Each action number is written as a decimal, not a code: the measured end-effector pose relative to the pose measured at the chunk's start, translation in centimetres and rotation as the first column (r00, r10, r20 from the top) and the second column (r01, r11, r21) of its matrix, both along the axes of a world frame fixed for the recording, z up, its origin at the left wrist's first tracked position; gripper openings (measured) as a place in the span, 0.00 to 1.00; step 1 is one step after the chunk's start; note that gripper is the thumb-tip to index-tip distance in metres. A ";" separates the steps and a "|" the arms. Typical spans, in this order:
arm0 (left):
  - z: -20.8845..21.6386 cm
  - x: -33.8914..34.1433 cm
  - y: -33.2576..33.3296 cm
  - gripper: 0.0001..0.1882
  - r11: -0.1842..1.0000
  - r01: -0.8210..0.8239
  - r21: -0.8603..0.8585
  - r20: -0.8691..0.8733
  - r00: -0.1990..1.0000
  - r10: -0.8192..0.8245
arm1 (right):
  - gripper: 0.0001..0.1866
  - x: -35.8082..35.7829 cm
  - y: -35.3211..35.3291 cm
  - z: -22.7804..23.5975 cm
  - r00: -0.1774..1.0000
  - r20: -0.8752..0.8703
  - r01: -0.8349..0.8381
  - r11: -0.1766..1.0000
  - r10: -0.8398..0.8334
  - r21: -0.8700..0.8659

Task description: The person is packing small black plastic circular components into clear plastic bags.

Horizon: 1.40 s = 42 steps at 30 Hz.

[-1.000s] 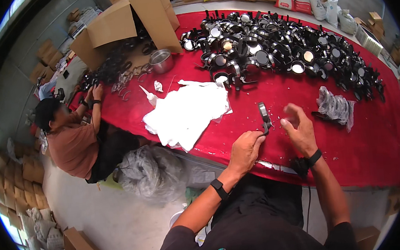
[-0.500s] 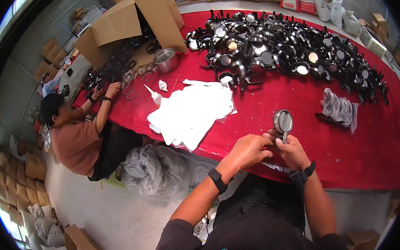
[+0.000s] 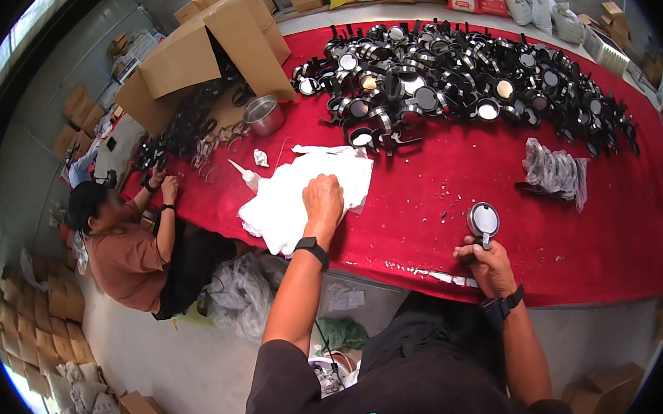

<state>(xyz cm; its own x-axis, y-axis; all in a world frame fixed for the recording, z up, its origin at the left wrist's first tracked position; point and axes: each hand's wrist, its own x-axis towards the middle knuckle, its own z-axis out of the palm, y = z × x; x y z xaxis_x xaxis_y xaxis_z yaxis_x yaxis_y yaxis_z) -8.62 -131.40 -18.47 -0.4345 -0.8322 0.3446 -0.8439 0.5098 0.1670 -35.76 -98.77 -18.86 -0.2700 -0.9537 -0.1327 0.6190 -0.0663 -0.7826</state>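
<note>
**Left hand [image 3: 323, 200] moved to white pile [image 3: 276, 211]**

The left hand has quit the round part [image 3: 483, 218] and is now at the pile. The right hand [image 3: 495, 269] alone holds the part, its face turned more squarely to view. The co-worker's nearer hand [image 3: 170, 190] has drawn back from the metal strips [image 3: 207, 150].

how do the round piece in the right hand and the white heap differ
The round piece is small, with a dark rim; the white heap is larger and crumpled. The round piece is held in the right hand; the white heap lies on the red tabletop, with the left hand over it. Both show a pale surface.
</note>
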 end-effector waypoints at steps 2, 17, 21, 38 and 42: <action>0.3 0.2 0.5 0.06 1.000 -0.006 -0.005 -0.004 1.000 0.006 | 0.21 -0.4 0.2 -0.8 1.000 0.031 -0.005 0.999 0.007 -0.048; 2.5 -4.6 15.6 0.10 0.846 0.393 -0.359 -0.316 0.802 -0.506 | 0.27 3.5 -8.8 2.2 0.916 -0.395 0.132 0.981 -0.067 0.140; 2.2 -4.8 16.9 0.10 0.851 0.427 -0.306 -0.348 0.782 -0.517 | 0.18 3.4 -9.2 1.7 0.785 -0.610 0.287 0.935 -0.105 0.209; 3.2 -6.8 15.9 0.12 0.276 0.725 0.631 -0.774 0.562 0.293 | 0.21 4.5 -7.1 2.2 0.756 -0.651 0.214 0.966 -0.071 0.143; 3.6 -7.0 16.5 0.10 0.253 0.730 0.635 -0.750 0.503 0.430 | 0.27 4.4 -6.9 3.2 0.800 -0.600 0.143 0.973 -0.007 0.181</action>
